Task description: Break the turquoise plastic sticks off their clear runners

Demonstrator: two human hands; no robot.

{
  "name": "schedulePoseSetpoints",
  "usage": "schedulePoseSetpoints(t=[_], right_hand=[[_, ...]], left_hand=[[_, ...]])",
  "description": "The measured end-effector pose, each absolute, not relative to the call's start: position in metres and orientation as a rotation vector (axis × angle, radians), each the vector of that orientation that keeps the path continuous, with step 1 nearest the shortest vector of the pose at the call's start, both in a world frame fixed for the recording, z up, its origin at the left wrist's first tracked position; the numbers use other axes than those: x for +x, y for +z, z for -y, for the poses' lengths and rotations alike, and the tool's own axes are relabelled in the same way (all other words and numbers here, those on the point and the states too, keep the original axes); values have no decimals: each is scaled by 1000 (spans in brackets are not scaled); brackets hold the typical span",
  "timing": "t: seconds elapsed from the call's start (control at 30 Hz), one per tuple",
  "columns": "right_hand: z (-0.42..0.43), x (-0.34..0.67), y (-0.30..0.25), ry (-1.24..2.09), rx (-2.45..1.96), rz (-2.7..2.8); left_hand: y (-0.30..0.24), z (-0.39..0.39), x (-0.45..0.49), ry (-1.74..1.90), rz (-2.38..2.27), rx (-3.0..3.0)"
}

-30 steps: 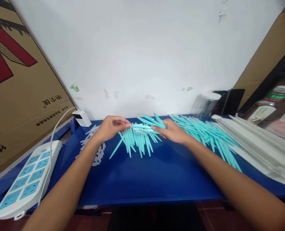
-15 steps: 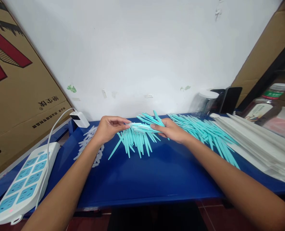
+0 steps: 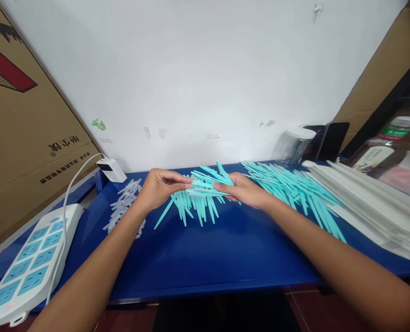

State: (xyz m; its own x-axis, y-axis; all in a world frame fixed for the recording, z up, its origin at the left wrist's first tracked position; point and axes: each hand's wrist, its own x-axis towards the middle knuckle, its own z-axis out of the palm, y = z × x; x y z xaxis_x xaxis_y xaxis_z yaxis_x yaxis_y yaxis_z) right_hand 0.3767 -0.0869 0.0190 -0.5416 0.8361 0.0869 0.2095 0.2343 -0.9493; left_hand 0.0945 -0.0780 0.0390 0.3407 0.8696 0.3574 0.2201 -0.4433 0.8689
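Observation:
My right hand [image 3: 241, 188] is closed around a fanned bunch of slim, tapered turquoise plastic sticks [image 3: 218, 171]. Opposite it, my left hand [image 3: 165, 186] has thumb and forefinger pinched on the end of one stick, whose tip the fingers hide. Both hands are close together above a pile of similar turquoise sticks [image 3: 199, 207] on the blue table [image 3: 208, 263]. Small translucent whitish pieces [image 3: 123, 203] lie spread beside my left wrist, some of them behind the forearm.
More turquoise sticks [image 3: 291, 189] lie in a heap at right, beside stacked white plastic sleeves [image 3: 371, 207]. A lidded clear jar [image 3: 296, 147] and a bottle [image 3: 381, 147] stand behind. At left are a power strip [image 3: 35, 258], a white charger-like device [image 3: 112, 169] and a cardboard box [image 3: 25, 124].
My hands have come slightly closer together and a little lower, the left shifting right. The sticks in my right hand fan out somewhat differently. The view has shifted slightly.

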Motion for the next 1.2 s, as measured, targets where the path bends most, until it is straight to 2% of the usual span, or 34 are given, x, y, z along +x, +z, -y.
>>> schedulePoseSetpoints(t=[0.17,0.27,0.4,0.53,0.63,0.83,1.2], right_hand=[[87,377,21,1255,-1005,1902],[84,381,23,1206,-1051,1877],[76,386,18,1213,-1086,1803],[70,387,10,1210,-1086,1815],[70,387,9,1207,-1080,1842],[78,386,19,1295,-1056,1886],[79,385,20,1341,-1079,1869]], left_hand=[[55,72,75,1012,-1031,1958],[58,57,42,902,-1336,2135],[45,32,-1,341,-1780,2272],[34,23,-14,85,-2078,2147],[32,23,-11,-78,-2088,2064],[26,20,-3,-38,-1903,2152],[13,20,10,81,-1903,2329]])
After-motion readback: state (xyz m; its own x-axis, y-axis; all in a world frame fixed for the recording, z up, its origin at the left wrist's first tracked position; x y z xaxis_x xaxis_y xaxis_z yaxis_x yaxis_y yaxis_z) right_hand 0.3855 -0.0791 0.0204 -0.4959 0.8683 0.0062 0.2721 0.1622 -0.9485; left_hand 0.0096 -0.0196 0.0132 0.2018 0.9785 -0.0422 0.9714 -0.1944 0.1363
